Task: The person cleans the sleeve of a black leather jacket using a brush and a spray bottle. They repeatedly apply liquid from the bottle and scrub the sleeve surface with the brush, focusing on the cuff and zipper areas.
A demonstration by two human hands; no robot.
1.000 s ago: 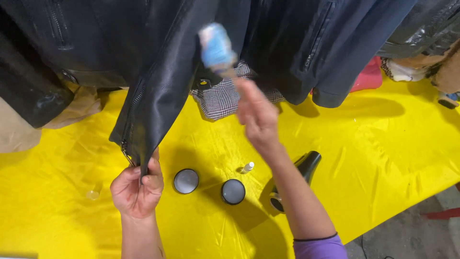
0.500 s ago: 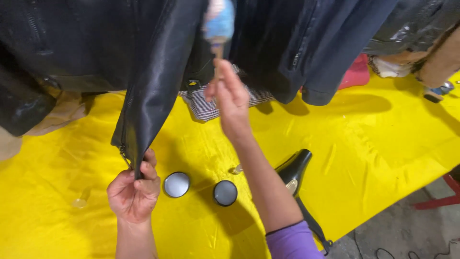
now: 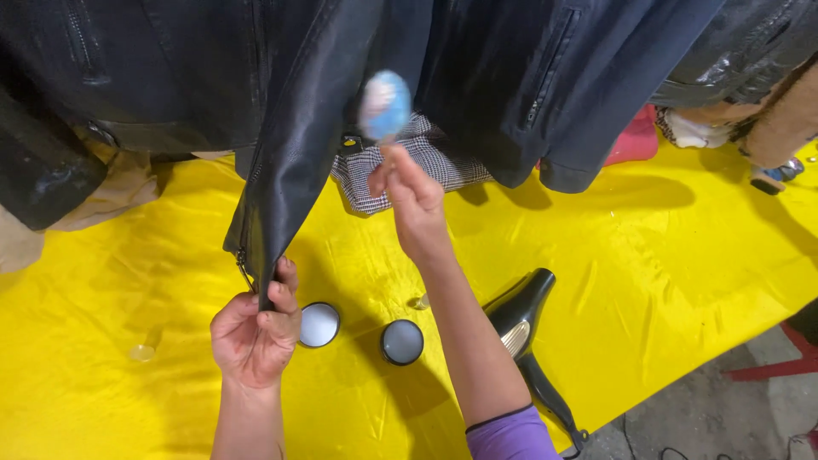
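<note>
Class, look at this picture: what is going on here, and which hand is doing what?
A person stands over a yellow cloth. The left hand pinches the lower zipper edge of a hanging black leather jacket, pulling it taut. The right hand holds a blurred blue applicator up against the jacket. Below lie two round tins and a black hair dryer.

On the yellow cloth (image 3: 648, 255): 2 round tins (image 3: 319, 324) (image 3: 401, 342), 1 black hair dryer (image 3: 521, 319), 1 small bottle (image 3: 421, 301). Above it: 1 blue-tipped applicator (image 3: 383, 104).
</note>
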